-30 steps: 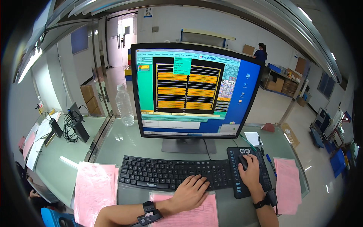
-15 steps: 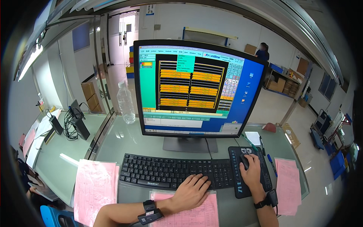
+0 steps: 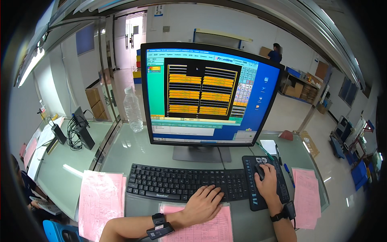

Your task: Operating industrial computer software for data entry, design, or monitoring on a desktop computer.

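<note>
My left hand (image 3: 204, 204) lies with its fingers stretched over the lower right part of a black keyboard (image 3: 161, 181), palm down and holding nothing. Under its wrist is a pink printed form (image 3: 201, 228) in a clear sleeve. My right hand (image 3: 267, 181) is curved around a black computer mouse (image 3: 259, 172) on a dark mouse pad (image 3: 258, 203). Behind the keyboard stands a black-framed monitor (image 3: 258, 117). Its screen shows a drawing of yellow and black bands, with side panels of small icons.
Pink sheets lie left (image 3: 102, 201) and right (image 3: 306, 197) of me. Pens, one a blue pen (image 3: 289, 174), and a white paper (image 3: 269, 147) are beside the pad. A clear plastic bottle (image 3: 133, 111) stands left of the monitor. A person (image 3: 275, 53) is across the room; another sits at lower left.
The drop-down menu on the screen has closed, leaving a black patch at the top of the drawing. The far person has turned and shifted slightly left. My hands have stayed in place.
</note>
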Available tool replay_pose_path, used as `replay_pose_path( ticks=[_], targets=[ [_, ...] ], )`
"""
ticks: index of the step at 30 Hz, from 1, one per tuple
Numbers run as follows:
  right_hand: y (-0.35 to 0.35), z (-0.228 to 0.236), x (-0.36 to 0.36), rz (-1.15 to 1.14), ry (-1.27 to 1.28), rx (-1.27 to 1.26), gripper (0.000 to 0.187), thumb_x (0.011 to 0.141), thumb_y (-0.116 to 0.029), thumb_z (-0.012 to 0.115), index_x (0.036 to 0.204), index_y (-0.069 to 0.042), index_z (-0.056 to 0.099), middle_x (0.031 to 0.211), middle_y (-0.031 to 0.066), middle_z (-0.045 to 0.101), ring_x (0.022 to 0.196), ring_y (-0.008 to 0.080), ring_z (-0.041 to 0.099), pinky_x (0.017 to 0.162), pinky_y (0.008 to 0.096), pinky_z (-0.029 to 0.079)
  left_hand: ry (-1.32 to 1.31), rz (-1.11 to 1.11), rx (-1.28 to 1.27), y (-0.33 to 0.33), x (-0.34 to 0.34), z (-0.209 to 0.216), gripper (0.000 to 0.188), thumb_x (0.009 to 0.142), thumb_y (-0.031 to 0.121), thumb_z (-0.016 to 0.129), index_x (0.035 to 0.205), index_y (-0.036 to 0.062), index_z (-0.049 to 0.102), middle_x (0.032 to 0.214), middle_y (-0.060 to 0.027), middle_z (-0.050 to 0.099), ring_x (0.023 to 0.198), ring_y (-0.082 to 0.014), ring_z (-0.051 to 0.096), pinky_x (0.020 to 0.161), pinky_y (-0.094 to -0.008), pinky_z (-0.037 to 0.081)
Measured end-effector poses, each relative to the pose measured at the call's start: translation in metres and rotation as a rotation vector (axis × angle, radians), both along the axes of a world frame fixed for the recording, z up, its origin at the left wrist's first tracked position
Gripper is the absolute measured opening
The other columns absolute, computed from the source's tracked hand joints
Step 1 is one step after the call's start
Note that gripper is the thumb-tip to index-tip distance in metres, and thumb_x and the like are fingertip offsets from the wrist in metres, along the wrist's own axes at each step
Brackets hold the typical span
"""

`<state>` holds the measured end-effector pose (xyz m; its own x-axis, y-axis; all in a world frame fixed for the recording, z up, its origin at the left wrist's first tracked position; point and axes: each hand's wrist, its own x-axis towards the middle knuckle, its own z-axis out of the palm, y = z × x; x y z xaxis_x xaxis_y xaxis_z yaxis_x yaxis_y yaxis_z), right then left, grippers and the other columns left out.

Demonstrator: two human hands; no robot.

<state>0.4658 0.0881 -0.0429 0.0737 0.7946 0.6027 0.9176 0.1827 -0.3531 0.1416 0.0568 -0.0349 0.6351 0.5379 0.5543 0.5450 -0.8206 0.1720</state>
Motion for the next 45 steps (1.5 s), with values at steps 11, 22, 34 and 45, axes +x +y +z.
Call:
replay_pose_path(
  ticks=[11, 22, 34, 45],
  targets=[
    [0.004, -0.003, -0.002, -0.028, 0.001, -0.001, 0.041, 0.091, -0.016, 0.075, 0.129, -0.001, 0.067, 0.133, 0.0231, 0.058, 0.122, 0.0447, 0.057, 0.105, 0.0506, 0.049, -0.016, 0.001, -0.03, 0.004, -0.014, 0.025, 0.046, 0.098, 0.033, 0.069, 0.133, 0.0026, 0.066, 0.138, -0.018, 0.064, 0.131, -0.0362, 0.059, 0.114, -0.0488, 0.044],
    [0.001, -0.001, -0.001, -0.031, -0.015, 0.01, 0.043, 0.092, -0.015, 0.075, 0.131, -0.001, 0.066, 0.133, 0.024, 0.058, 0.123, 0.0461, 0.057, 0.106, 0.0514, 0.049, 0.097, 0.596, -0.213, 0.005, -0.163, 0.027, 0.067, 0.102, 0.04, 0.065, 0.15, -0.004, 0.051, 0.159, -0.0293, 0.045, 0.152, -0.0484, 0.037, 0.128, -0.0601, 0.023],
    [0.001, -0.002, -0.002, -0.05, -0.015, -0.012, 0.042, 0.091, -0.017, 0.075, 0.129, -0.002, 0.066, 0.134, 0.0234, 0.058, 0.124, 0.0458, 0.057, 0.105, 0.0514, 0.05, 0.011, 0.597, -0.318, -0.007, -0.196, 0.014, 0.065, 0.103, 0.032, 0.065, 0.151, -0.0075, 0.048, 0.161, -0.0303, 0.044, 0.153, -0.0492, 0.036, 0.127, -0.0569, 0.029],
    [0.0, -0.001, -0.002, -0.043, -0.005, -0.02, 0.041, 0.091, -0.016, 0.074, 0.129, -0.002, 0.066, 0.133, 0.0231, 0.059, 0.122, 0.045, 0.058, 0.104, 0.0515, 0.051, -0.011, 0.552, -0.259, -0.008, -0.186, 0.022, 0.061, 0.101, 0.029, 0.068, 0.147, -0.0076, 0.051, 0.152, -0.0293, 0.051, 0.15, -0.0479, 0.041, 0.126, -0.0553, 0.031]
  ],
)
